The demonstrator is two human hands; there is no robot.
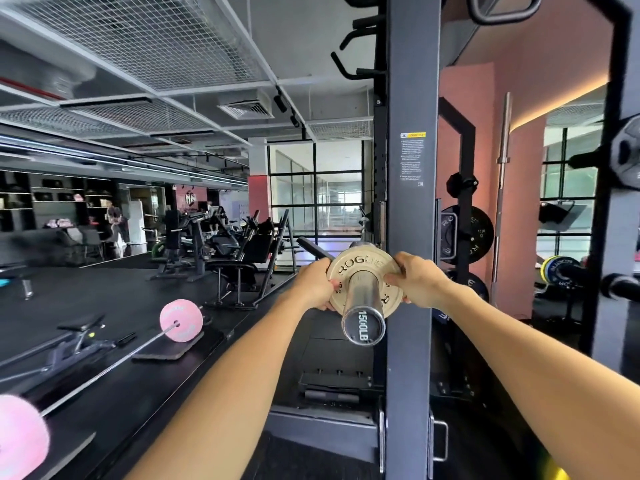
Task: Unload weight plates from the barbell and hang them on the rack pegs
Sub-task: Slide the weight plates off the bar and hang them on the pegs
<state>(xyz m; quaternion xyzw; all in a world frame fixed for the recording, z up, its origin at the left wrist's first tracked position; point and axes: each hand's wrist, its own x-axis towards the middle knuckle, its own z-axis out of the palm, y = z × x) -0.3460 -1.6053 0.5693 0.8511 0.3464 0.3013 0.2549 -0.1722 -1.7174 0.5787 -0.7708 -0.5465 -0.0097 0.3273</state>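
A small tan weight plate [360,263] marked ROGUE sits on the chrome barbell sleeve [362,306], whose end cap points at me. My left hand [313,284] grips the plate's left edge and my right hand [420,282] grips its right edge, fingers curled round the rim. The dark rack upright [412,202] stands just behind the sleeve. Black plates [479,233] hang on rack pegs behind it to the right, with another plate on a peg [462,184] above them.
A barbell with pink plates [181,320] lies on the black floor to the left, beside a low bench [78,337]. Gym machines [221,251] stand further back. A second rack frame [609,202] with a plate is at the right; an upright bar [502,185] leans on the pink wall.
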